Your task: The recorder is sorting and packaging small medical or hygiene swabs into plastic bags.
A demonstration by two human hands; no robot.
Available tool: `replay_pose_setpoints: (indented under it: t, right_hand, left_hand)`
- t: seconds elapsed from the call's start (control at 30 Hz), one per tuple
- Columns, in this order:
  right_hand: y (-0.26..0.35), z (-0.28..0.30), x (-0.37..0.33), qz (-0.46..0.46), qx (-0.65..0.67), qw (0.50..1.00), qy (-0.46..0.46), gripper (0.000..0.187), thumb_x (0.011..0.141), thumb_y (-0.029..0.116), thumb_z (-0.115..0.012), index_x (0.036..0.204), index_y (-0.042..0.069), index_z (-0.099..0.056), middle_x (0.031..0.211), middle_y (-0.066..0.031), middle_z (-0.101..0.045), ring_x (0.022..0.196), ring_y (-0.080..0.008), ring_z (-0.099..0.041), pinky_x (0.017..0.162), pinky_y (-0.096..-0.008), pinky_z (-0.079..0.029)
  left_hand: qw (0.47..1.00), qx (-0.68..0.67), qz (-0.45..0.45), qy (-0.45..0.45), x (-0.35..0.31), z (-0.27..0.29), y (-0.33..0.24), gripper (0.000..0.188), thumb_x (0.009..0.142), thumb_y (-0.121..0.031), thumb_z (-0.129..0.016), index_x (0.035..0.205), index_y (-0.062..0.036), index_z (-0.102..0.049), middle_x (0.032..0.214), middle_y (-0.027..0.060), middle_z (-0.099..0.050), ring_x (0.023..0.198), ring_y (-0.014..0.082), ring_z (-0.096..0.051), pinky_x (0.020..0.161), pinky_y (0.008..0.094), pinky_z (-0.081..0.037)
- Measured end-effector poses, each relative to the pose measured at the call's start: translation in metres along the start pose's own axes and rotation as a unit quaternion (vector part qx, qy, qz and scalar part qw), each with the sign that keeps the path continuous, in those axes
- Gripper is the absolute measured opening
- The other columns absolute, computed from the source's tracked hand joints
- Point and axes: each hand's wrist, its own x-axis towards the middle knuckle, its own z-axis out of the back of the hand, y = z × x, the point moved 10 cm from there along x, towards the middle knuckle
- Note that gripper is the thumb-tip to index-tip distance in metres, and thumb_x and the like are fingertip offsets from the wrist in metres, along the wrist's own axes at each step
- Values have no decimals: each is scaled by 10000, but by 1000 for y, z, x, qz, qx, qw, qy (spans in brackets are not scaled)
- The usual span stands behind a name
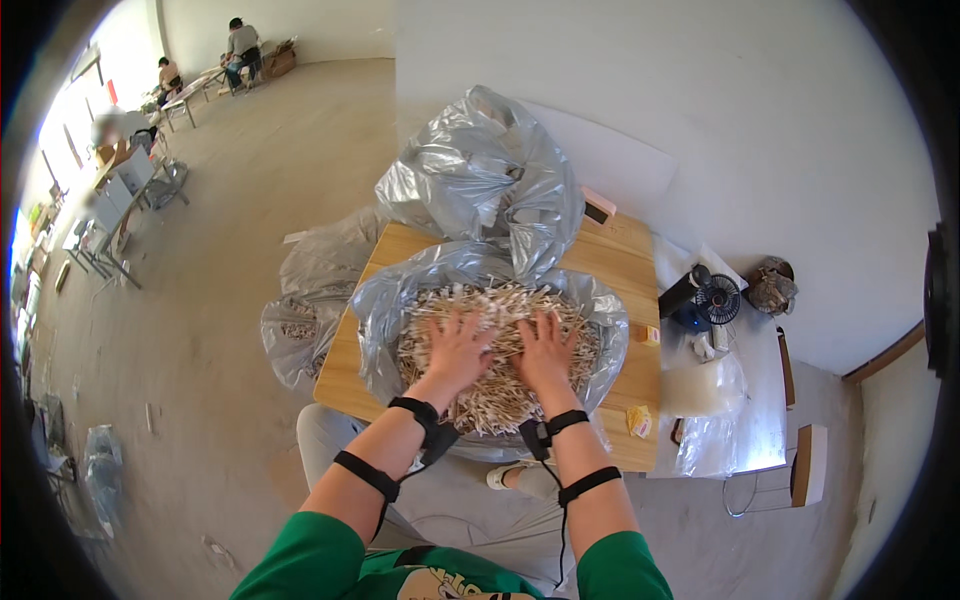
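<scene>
A loose heap of cotton swabs [488,408] with thin wooden sticks and white tips fills an opened silver-grey plastic bag [378,330], whose rim is spread around them on a wooden table [340,376]. My left hand [458,350] lies on the left part of the heap, palm down, fingers spread. Beside it, my right hand [544,350] rests on the right part in the same way, fingers apart. Both sets of fingertips touch the swabs and are slightly blurred. Neither hand grips anything that I can make out. Dark straps with small devices circle both wrists.
Behind the heap stands a bulging silver bag [475,165]. Small yellow-and-white boxes [640,420] lie at the table's right. A side table carries a black fan [717,298] and clear plastic bags [705,390]. More bags [325,260] sit left; people work far left.
</scene>
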Motion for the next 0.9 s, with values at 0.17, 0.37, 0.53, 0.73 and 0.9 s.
replay_pose_setpoints:
  t: [0.17, 0.37, 0.53, 0.73, 0.9]
  right_hand:
    - [-33, -2, 1, -62, -3, 998, 24, 617, 759, 313, -635, 1313, 201, -387, 1408, -97, -292, 1324, -320, -218, 1011, -611, -212]
    - [-49, -7, -9, -126, 23, 991, 23, 603, 796, 318, -573, 1341, 216, -336, 1382, -96, -317, 1318, -328, -223, 967, -621, -259]
    - [25, -1, -13, -31, 35, 999, 8, 549, 791, 370, -589, 1295, 227, -427, 1405, -108, -292, 1285, -418, -241, 964, -650, -241]
    - [15, -5, 0, -59, 22, 997, 37, 545, 778, 350, -617, 1285, 254, -443, 1399, -102, -300, 1258, -420, -285, 987, -614, -242]
    - [-38, -1, 3, -91, 6, 996, -5, 524, 784, 330, -624, 1274, 266, -449, 1356, -85, -352, 1247, -373, -320, 1004, -583, -251]
  left_hand:
    - [1000, -17, -13, 7, 1, -10, -1, 421, 838, -322, -539, 1247, -229, -499, 1418, 74, -296, 1314, 338, -222, 987, 660, -182]
    - [999, -1, 32, 44, 24, -6, 44, 426, 849, -258, -536, 1270, -264, -474, 1432, 37, -269, 1328, 294, -221, 984, 654, -209]
    - [992, 0, 109, 58, 19, -2, 80, 438, 853, -260, -534, 1281, -310, -454, 1458, -3, -223, 1345, 261, -186, 1000, 642, -200]
    - [988, 35, 118, 97, 22, 0, 81, 422, 866, -269, -523, 1280, -316, -453, 1467, -12, -209, 1345, 263, -182, 1005, 638, -198]
    - [983, 52, 151, 89, 16, 14, 115, 415, 866, -255, -543, 1271, -291, -459, 1454, 5, -235, 1315, 286, -250, 994, 607, -250]
